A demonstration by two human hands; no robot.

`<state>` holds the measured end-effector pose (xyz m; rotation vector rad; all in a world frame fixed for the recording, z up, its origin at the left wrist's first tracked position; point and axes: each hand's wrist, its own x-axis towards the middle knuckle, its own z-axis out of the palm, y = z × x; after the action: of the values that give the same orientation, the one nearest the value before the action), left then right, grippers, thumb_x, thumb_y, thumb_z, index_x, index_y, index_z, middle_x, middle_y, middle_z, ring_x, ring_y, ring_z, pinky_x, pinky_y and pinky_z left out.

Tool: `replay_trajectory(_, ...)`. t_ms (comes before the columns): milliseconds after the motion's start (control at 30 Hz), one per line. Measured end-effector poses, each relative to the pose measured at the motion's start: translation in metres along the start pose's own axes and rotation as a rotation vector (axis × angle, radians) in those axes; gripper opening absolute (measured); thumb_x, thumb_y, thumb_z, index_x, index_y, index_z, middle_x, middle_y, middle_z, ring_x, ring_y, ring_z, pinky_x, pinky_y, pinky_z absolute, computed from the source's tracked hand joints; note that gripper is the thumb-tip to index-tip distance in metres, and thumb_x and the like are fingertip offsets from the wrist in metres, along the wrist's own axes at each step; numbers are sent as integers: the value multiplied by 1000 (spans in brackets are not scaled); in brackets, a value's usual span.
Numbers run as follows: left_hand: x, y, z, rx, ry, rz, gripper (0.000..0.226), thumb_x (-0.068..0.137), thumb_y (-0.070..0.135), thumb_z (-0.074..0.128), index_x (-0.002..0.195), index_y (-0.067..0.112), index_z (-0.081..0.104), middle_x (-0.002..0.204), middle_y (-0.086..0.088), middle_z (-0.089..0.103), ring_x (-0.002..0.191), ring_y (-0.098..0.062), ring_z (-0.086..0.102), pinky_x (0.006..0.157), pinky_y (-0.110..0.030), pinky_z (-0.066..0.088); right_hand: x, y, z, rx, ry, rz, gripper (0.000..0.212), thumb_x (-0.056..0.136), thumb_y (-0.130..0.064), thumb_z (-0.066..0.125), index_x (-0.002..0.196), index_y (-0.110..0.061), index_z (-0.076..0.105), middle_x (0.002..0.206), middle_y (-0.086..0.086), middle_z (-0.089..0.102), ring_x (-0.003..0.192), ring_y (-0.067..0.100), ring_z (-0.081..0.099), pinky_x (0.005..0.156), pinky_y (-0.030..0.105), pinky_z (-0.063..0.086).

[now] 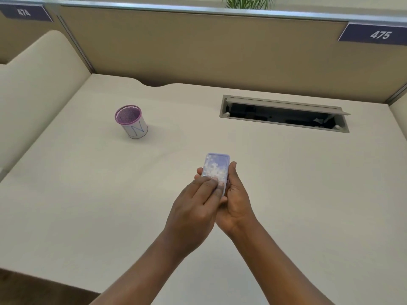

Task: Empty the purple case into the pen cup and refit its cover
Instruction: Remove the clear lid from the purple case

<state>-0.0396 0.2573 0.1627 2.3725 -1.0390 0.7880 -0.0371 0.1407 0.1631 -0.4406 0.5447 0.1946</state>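
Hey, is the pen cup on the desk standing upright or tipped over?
Upright. The pen cup stands on its base on the desk, its purple rim facing up. It stands apart from both hands. Whether anything is inside cannot be told.

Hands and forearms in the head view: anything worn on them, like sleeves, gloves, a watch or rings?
Nothing worn shows. The left hand and right hand are bare, without gloves, and no ring or watch is visible. Both forearms are uncovered right down to the bottom edge of the picture, so no sleeve appears. The fingernails look short and unpainted, though the picture is slightly blurred there.
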Motion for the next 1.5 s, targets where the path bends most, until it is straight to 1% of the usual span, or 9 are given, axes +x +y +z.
replay_trajectory(300,-4,-6,-1,-53,-37,14,25,81,-4,80,105,-4,77,100,-18,76,95,-34,73,87,-43,61,1,4,2,-6,49,-12,74,98,-61,46,135,3,58,98,13,74,87,22,75,92,33,55)
replay_trajectory(467,1,-7,-2,-96,-39,5,16,91,3,73,105,-3,77,98,-15,75,95,-29,66,85,-37,58,3,6,2,0,60,-37,75,97,-60,50,136,3,58,102,16,71,93,25,71,110,38,46)
replay_trajectory(567,3,-11,-5,-109,-85,38,20,89,4,77,107,-3,76,100,-15,74,95,-30,67,87,-38,58,4,3,0,-16,67,-41,72,97,-61,50,132,2,62,104,18,72,95,26,73,99,36,55)
replay_trajectory(667,1,-28,-13,-103,-148,81,28,87,5,78,114,-3,74,109,-18,73,102,-36,69,92,-45,58,4,-1,-2,-58,55,-60,63,99,-59,47,117,-3,70,94,15,75,81,23,75,68,30,62)
replay_trajectory(700,0,-34,-17,-99,-167,91,30,87,4,78,116,-2,74,113,-19,73,104,-38,70,92,-47,58,4,-2,-3,-70,58,-74,59,100,-56,46,114,-4,71,93,15,76,78,23,75,64,30,62)
replay_trajectory(867,-3,-48,-24,-92,-211,168,34,83,-3,78,116,-3,74,115,-19,73,107,-38,70,89,-47,58,3,-3,-5,-156,48,-93,51,103,-50,44,116,-9,71,98,13,77,79,22,74,70,33,63)
replay_trajectory(1067,-4,-49,-23,-139,-231,215,32,83,-8,74,114,-4,74,113,-18,74,106,-37,70,91,-44,58,3,-1,-9,-159,44,-71,48,105,-47,42,109,-10,71,86,9,76,70,18,72,62,29,61)
replay_trajectory(1267,3,-46,-27,-175,-242,217,26,86,-8,71,112,-5,75,110,-17,74,103,-37,71,89,-43,59,3,-2,-10,-139,3,-67,47,106,-45,40,113,-8,68,84,9,75,67,17,71,57,27,59)
replay_trajectory(1500,7,-42,-32,-189,-241,208,23,85,-9,71,107,-6,76,107,-17,75,99,-37,72,85,-44,60,1,-3,-9,-128,-45,-64,47,105,-45,40,112,-8,68,84,7,74,68,17,69,60,27,59)
